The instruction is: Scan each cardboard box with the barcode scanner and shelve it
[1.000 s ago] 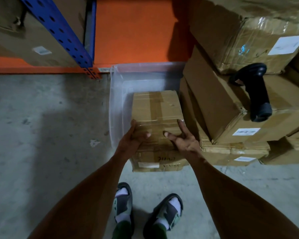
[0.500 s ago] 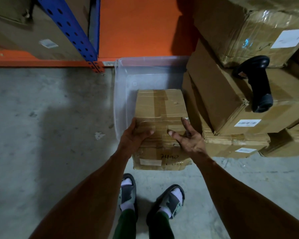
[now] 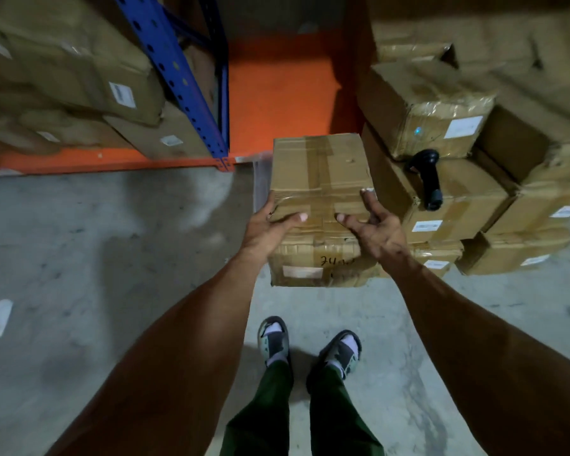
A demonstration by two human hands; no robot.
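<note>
A taped cardboard box (image 3: 320, 179) with a white label and handwriting on its near face is held in the air in front of me. My left hand (image 3: 270, 225) grips its left side and my right hand (image 3: 375, 228) grips its right side, thumbs on top. A black barcode scanner (image 3: 426, 179) lies on a stacked box (image 3: 458, 199) to the right, apart from both hands. An orange shelf board (image 3: 283, 93) sits behind the held box.
Stacked cardboard boxes (image 3: 435, 106) fill the right side. More boxes (image 3: 79, 77) sit on the left shelf behind a blue upright (image 3: 175, 70). A clear plastic bin edge (image 3: 260, 182) shows behind the held box. Concrete floor (image 3: 96, 258) spreads left; my sandalled feet (image 3: 310, 343) stand below.
Both hands have lifted the box up out of the clear bin. The view has tilted up, showing more of the shelf and boxes.
</note>
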